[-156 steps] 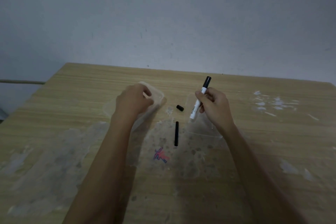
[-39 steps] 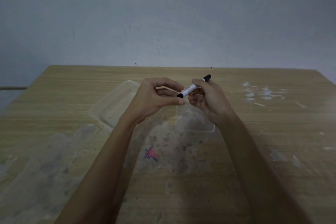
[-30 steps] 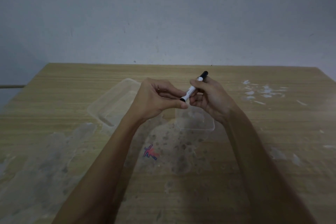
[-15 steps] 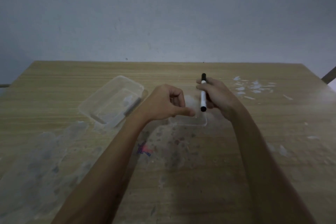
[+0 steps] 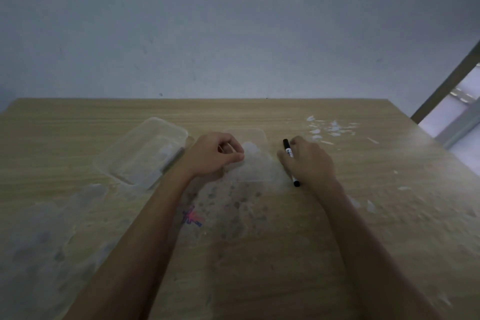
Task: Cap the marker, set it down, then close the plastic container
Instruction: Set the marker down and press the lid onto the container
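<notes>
The white marker (image 5: 291, 161) with black ends is capped and lies low on the wooden table (image 5: 259, 254), under the fingers of my right hand (image 5: 310, 163), which still grips it. The clear plastic container (image 5: 145, 150) stands open at the left. Its flat clear lid (image 5: 255, 166) rests on the table between my hands. My left hand (image 5: 214, 156) hovers at the lid's left edge with fingers curled and nothing visible in them.
A dark thin stick (image 5: 174, 160) shows through the container's right side. White flecks (image 5: 330, 128) dot the table at the far right, and a red-blue scribble (image 5: 193, 218) marks it near me. A wall runs behind the table's far edge.
The cap went onto the marker. My right hand then carried it right and down to the table beside the lid. My left hand drew back, curled.
</notes>
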